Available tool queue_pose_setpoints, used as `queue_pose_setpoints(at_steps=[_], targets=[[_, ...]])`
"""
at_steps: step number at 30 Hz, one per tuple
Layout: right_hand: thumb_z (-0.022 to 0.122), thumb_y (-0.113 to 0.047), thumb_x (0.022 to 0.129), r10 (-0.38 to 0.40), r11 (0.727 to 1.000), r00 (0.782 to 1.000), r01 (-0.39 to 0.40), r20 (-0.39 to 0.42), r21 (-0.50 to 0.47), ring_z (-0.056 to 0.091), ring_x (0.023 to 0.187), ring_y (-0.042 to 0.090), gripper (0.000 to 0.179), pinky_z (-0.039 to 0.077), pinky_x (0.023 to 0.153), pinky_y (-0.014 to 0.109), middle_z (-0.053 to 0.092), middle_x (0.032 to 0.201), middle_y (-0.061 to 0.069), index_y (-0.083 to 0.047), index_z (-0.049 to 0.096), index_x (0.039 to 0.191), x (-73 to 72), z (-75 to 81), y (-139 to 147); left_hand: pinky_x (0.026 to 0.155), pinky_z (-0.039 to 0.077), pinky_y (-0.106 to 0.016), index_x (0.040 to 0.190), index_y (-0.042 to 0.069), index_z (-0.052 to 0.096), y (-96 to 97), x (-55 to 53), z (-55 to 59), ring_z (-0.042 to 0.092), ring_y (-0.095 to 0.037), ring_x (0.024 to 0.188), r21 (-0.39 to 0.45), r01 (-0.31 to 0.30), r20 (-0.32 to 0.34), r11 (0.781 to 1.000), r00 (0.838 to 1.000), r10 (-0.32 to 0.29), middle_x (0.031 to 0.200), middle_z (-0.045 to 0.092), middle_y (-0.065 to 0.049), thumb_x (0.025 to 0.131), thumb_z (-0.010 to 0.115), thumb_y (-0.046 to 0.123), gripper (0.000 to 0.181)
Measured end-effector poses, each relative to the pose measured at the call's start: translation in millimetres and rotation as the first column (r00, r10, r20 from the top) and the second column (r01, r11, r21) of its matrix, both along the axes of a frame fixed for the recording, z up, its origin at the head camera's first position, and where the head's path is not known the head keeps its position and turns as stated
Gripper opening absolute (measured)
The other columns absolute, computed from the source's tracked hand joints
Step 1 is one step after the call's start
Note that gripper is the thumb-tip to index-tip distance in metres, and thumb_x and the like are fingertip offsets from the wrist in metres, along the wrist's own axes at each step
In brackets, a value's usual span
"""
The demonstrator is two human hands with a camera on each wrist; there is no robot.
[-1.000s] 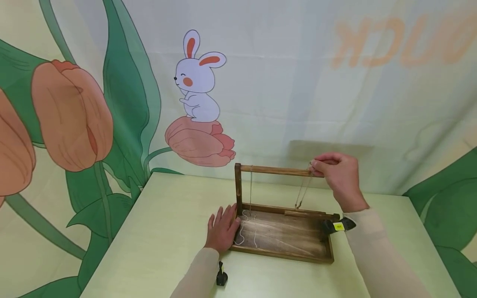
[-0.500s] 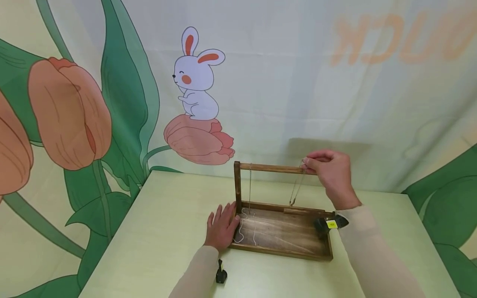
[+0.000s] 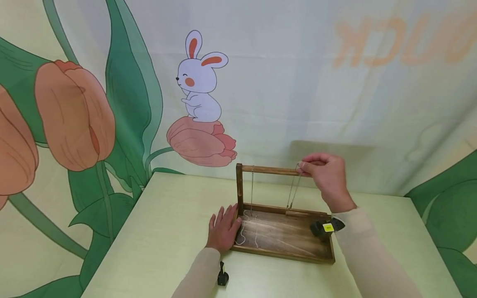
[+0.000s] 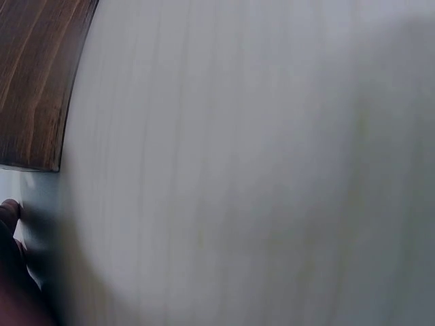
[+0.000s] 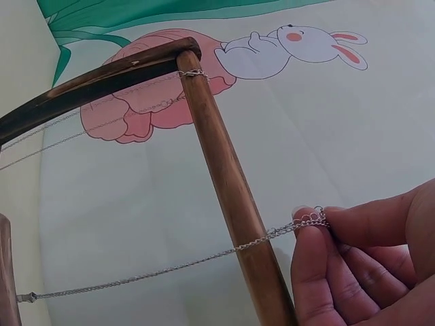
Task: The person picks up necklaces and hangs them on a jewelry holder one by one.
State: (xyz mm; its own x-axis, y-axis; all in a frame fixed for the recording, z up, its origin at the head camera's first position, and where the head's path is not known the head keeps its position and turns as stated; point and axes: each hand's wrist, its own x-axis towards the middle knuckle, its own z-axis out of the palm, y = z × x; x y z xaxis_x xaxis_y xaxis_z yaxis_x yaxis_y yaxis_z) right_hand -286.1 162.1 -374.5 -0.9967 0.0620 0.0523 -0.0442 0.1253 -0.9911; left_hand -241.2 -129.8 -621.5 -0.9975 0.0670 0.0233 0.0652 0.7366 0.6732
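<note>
A thin chain necklace runs from my right hand, which pinches it between thumb and finger at the wooden rod. In the right wrist view the bunched links lie at the fingertips, and the chain crosses the rod. A second chain hangs around the rod's left end. My left hand lies with extended fingers against the left side of the wooden tray. The left wrist view shows only a dark wooden corner and part of that hand.
White strands lie inside the tray at its left. An upright post supports the rod. The stand sits on a pale table, with a printed curtain close behind. Black wrist cameras are worn on both wrists.
My right hand has slid leftward along the rod, carrying the pinched chain with it. The left hand stays against the tray.
</note>
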Motion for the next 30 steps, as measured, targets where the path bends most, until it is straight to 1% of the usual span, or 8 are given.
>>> queue_pose_setpoints(at_steps=[3,6,9,13,17,20,26,30], targets=[[0.076,-0.003,0.093,0.003,1.000,1.000,-0.003,-0.007,-0.011,0.078,0.076,0.009,0.024,0.065,0.078,0.027,0.076,0.080,-0.008,0.012,0.070,0.110,0.4,-1.0,-2.8,0.129,0.006,-0.062,0.164,0.026,0.033,-0.5,-0.7,-1.6,0.019,-0.037,0.163,-0.004,-0.004,-0.007,1.000,1.000,0.004,0.170,0.035,-0.010,0.111,0.041,0.043,0.056],[0.076,-0.003,0.093,0.004,1.000,1.000,-0.005,-0.016,-0.021,0.078,0.076,0.010,0.022,0.065,0.077,0.027,0.077,0.080,-0.009,0.011,0.070,0.109,0.6,-0.6,-5.9,0.129,0.006,-0.063,0.164,0.026,0.034,-1.0,-1.1,-1.5,0.019,-0.038,0.163,0.005,-0.004,-0.015,1.000,1.000,0.004,0.170,0.036,-0.011,0.111,0.042,0.042,0.056],[0.076,-0.003,0.093,0.008,1.000,1.000,-0.009,-0.011,-0.026,0.078,0.076,0.010,0.020,0.065,0.077,0.027,0.077,0.080,-0.009,0.009,0.071,0.108,0.5,-0.1,-8.2,0.129,0.006,-0.063,0.164,0.026,0.034,-1.3,-1.1,-1.5,0.019,-0.038,0.163,-0.003,-0.009,-0.016,1.000,1.000,0.009,0.170,0.036,-0.010,0.111,0.042,0.042,0.056],[0.076,-0.003,0.093,0.014,1.000,1.000,-0.014,0.005,-0.027,0.078,0.075,0.008,0.022,0.065,0.077,0.027,0.077,0.079,-0.008,0.011,0.070,0.110,0.7,0.2,-10.8,0.129,0.006,-0.062,0.164,0.026,0.034,0.4,0.9,-1.1,0.019,-0.036,0.163,-0.010,-0.008,0.006,1.000,1.000,0.008,0.171,0.035,-0.009,0.111,0.041,0.043,0.056],[0.076,-0.001,0.093,0.019,1.000,1.000,-0.018,0.006,-0.025,0.078,0.075,0.008,0.026,0.065,0.076,0.026,0.076,0.079,-0.008,0.014,0.068,0.112,1.1,0.5,-12.9,0.129,0.007,-0.063,0.164,0.025,0.033,3.4,3.1,-0.3,0.019,-0.038,0.163,-0.013,0.004,0.015,1.000,1.000,-0.004,0.171,0.035,-0.010,0.112,0.040,0.043,0.056],[0.075,-0.001,0.093,0.020,1.000,1.000,-0.019,0.009,-0.025,0.078,0.075,0.009,0.027,0.065,0.076,0.027,0.076,0.078,-0.009,0.015,0.068,0.113,1.0,0.6,-15.1,0.129,0.008,-0.064,0.164,0.024,0.034,4.1,3.6,0.0,0.020,-0.039,0.162,-0.015,-0.001,0.000,1.000,1.000,0.001,0.170,0.037,-0.012,0.111,0.041,0.041,0.055],[0.076,-0.001,0.093,0.027,0.999,0.999,-0.026,0.020,-0.034,0.078,0.075,0.010,0.026,0.065,0.076,0.026,0.076,0.078,-0.009,0.014,0.068,0.112,0.1,0.9,-20.7,0.129,0.007,-0.064,0.164,0.026,0.034,2.0,3.1,1.0,0.019,-0.038,0.163,-0.011,0.000,0.008,1.000,1.000,0.000,0.170,0.036,-0.011,0.111,0.041,0.042,0.055],[0.075,-0.002,0.093,0.033,0.999,0.999,-0.032,0.020,-0.024,0.078,0.076,0.010,0.026,0.065,0.077,0.026,0.076,0.080,-0.006,0.013,0.068,0.112,-0.1,2.2,-24.0,0.129,0.007,-0.063,0.164,0.027,0.034,1.0,2.0,0.4,0.019,-0.037,0.163,-0.014,-0.003,0.006,1.000,1.000,0.003,0.171,0.035,-0.010,0.111,0.041,0.043,0.056]])
